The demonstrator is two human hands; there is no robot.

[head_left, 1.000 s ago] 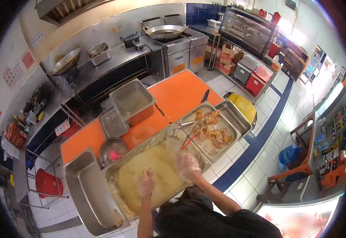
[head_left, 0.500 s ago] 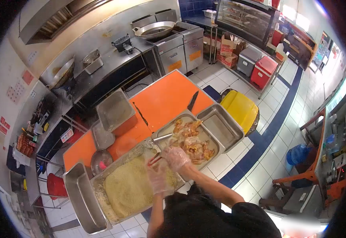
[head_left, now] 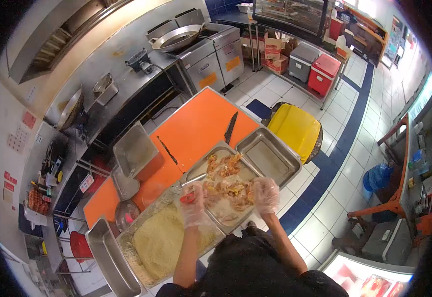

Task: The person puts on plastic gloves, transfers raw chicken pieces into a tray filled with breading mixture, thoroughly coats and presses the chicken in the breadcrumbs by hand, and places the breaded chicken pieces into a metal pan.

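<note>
My left hand, in a clear plastic glove, is closed around the red handle of the tongs over the near left edge of the chicken tray. At the tray's right edge is my gloved right hand; its fingers are too blurred to tell whether they hold anything. Marinated chicken pieces lie in pale liquid in the metal tray between my hands. To the left, a long metal tray holds pale yellow breading.
A knife lies on the orange table. Right of it are an empty metal pan and a yellow-lidded bin. A deep metal container and a bowl stand at the left.
The red-handled tongs have passed from my right hand to my left. My right hand has moved right to the chicken tray's edge. The camera view has shifted.
</note>
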